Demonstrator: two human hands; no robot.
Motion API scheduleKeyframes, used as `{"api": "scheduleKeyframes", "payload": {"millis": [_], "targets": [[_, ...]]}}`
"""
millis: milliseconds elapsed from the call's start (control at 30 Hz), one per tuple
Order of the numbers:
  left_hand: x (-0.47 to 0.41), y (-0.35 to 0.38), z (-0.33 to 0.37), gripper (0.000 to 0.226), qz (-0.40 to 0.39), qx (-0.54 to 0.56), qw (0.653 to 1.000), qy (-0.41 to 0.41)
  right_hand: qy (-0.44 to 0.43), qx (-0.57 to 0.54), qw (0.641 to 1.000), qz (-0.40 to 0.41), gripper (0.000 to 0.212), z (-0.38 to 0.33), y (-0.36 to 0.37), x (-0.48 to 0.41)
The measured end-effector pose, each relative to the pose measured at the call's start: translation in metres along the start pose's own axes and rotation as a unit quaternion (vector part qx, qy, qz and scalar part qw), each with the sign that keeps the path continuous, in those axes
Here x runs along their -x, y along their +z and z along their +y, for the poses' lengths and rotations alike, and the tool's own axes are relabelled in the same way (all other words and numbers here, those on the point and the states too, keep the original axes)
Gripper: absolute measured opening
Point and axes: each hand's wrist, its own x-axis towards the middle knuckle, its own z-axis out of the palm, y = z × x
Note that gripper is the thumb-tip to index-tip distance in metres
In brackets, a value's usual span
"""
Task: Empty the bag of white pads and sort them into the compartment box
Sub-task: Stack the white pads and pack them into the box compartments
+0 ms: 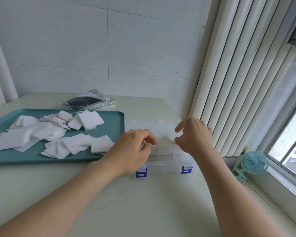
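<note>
A clear compartment box (pixel 162 164) with two blue latches stands on the table, right of a teal tray (pixel 41 158). Several white pads (pixel 72 144) lie scattered on the tray. Both hands are over the middle of the box, holding a white pad (pixel 165 140) between them. My left hand (pixel 135 147) pinches its left edge with curled fingers. My right hand (pixel 193 135) pinches its right edge, index finger raised. More white pads lie inside the box under the hands. The opened bag (pixel 88 100) lies flat behind the tray.
A wall stands close behind the table. Vertical blinds (pixel 237 82) hang just right of the box. A small blue clip fan (pixel 253 162) sits on the window sill at the right.
</note>
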Motion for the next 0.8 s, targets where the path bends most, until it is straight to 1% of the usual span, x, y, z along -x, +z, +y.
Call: {"api": "scheduleKeyframes", "payload": {"millis": [67, 133, 167, 233, 267, 333, 400, 433, 467, 500, 567, 633, 667, 733, 800], "targets": [[0.001, -0.001, 0.002, 0.024, -0.002, 0.000, 1.000, -0.002, 0.016, -0.009, 1.000, -0.018, 0.027, -0.002, 0.001, 0.001], [0.001, -0.003, 0.004, 0.023, 0.000, 0.008, 1.000, 0.000, 0.024, 0.018, 0.999, -0.040, 0.014, -0.002, 0.003, 0.002], [0.001, -0.005, 0.005, 0.024, 0.003, 0.025, 1.000, -0.004, 0.029, 0.036, 0.997, -0.056, 0.016, -0.002, 0.004, 0.002], [0.000, -0.011, 0.006, 0.028, 0.021, 0.072, 0.997, -0.030, 0.032, 0.070, 0.994, -0.080, 0.029, -0.005, 0.004, 0.003], [-0.002, -0.015, 0.005, 0.028, 0.039, 0.090, 0.994, -0.046, 0.025, 0.078, 0.994, -0.073, 0.033, -0.006, 0.003, 0.004], [-0.007, -0.025, -0.001, 0.031, 0.096, 0.099, 0.987, -0.080, -0.012, 0.058, 0.998, -0.025, 0.039, -0.011, 0.004, 0.006], [-0.010, -0.038, -0.011, 0.036, 0.133, 0.054, 0.982, -0.120, -0.066, -0.011, 0.997, 0.036, 0.044, -0.017, 0.008, 0.006], [-0.010, -0.046, -0.017, 0.036, 0.131, 0.010, 0.981, -0.143, -0.091, -0.041, 0.993, 0.060, 0.045, -0.022, 0.010, 0.006], [-0.010, -0.053, -0.022, 0.033, 0.111, -0.048, 0.979, -0.162, -0.113, -0.060, 0.989, 0.073, 0.045, -0.027, 0.011, 0.006], [-0.009, -0.061, -0.030, 0.027, 0.072, -0.110, 0.975, -0.181, -0.132, -0.071, 0.986, 0.076, 0.046, -0.034, 0.013, 0.008], [-0.004, -0.071, -0.038, 0.018, -0.035, -0.203, 0.956, -0.209, -0.170, -0.081, 0.980, 0.068, 0.044, -0.049, 0.015, 0.015], [0.000, -0.076, -0.041, 0.028, -0.127, -0.226, 0.942, -0.214, -0.210, -0.094, 0.972, 0.055, 0.042, -0.062, 0.016, 0.024], [0.001, -0.078, -0.041, 0.033, -0.150, -0.225, 0.940, -0.210, -0.228, -0.103, 0.967, 0.050, 0.042, -0.068, 0.017, 0.028], [0.003, -0.082, -0.042, 0.038, -0.160, -0.214, 0.944, -0.191, -0.258, -0.112, 0.959, 0.045, 0.041, -0.076, 0.019, 0.036], [0.002, -0.085, -0.043, 0.032, -0.162, -0.203, 0.949, -0.181, -0.271, -0.117, 0.955, 0.036, 0.042, -0.078, 0.020, 0.039]]}}
